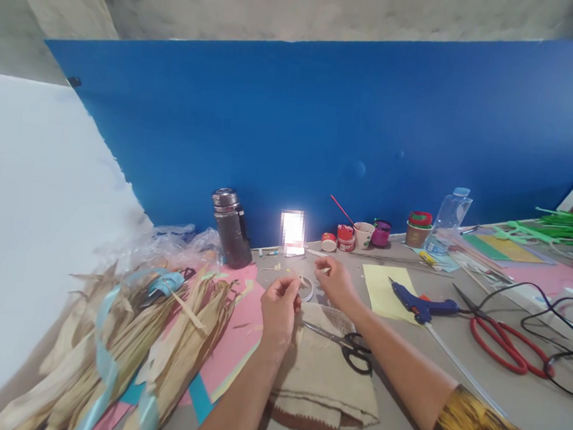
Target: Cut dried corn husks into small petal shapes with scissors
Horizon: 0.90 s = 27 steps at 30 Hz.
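My left hand (279,303) is closed in a pinch, thumb against the fingers, above the back left edge of a folded beige cloth (322,379). What it pinches is too small to name; a thin pale sliver seems to rise from the fingertips. A little further right and back, my right hand (333,281) has its fingers curled together, and anything in them is hidden. Partly behind the left hand lies a white ring like a roll of tape (307,289). Black-handled scissors (348,344) rest on the cloth beneath my hands, blades pointing left.
Dried husks (155,344) with a light blue ribbon (105,333) cover the left. A dark flask (231,230) stands behind them. At right lie a blue glue gun (422,304), red-handled scissors (506,344) and a black cable (535,290). Paint pots (345,238) and a bottle (447,222) line the wall.
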{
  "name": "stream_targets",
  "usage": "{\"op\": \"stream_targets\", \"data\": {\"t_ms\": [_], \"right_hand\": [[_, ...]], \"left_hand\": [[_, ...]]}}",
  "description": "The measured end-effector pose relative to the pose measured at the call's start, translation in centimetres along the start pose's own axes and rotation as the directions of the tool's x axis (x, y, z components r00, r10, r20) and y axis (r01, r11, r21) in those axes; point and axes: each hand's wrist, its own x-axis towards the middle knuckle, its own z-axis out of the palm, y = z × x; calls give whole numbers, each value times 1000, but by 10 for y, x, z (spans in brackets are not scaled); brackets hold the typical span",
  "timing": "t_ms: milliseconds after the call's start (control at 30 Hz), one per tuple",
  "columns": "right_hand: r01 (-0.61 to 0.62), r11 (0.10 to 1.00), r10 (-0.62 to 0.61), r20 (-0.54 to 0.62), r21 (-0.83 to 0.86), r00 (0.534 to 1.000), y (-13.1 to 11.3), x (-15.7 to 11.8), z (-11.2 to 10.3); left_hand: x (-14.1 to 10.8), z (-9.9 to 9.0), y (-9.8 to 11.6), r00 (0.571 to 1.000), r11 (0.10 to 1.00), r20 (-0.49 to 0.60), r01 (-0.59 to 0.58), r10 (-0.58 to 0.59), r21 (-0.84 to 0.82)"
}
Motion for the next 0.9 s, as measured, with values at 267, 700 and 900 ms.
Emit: {"op": "stream_targets", "data": {"t_ms": [267,700,900], "right_hand": [[139,983,-163,216,124,963,-35,-24,1],[-27,966,-37,242,256,970,-32,-32,12],[-10,988,-10,128,154,992,-24,-26,14]], "left_hand": [[-5,-9,11,867,763,36,-456,497,458],[-6,-14,17,497,-37,377,-566,782,823],[-2,-13,17,650,311,266,-631,712,711]]}}
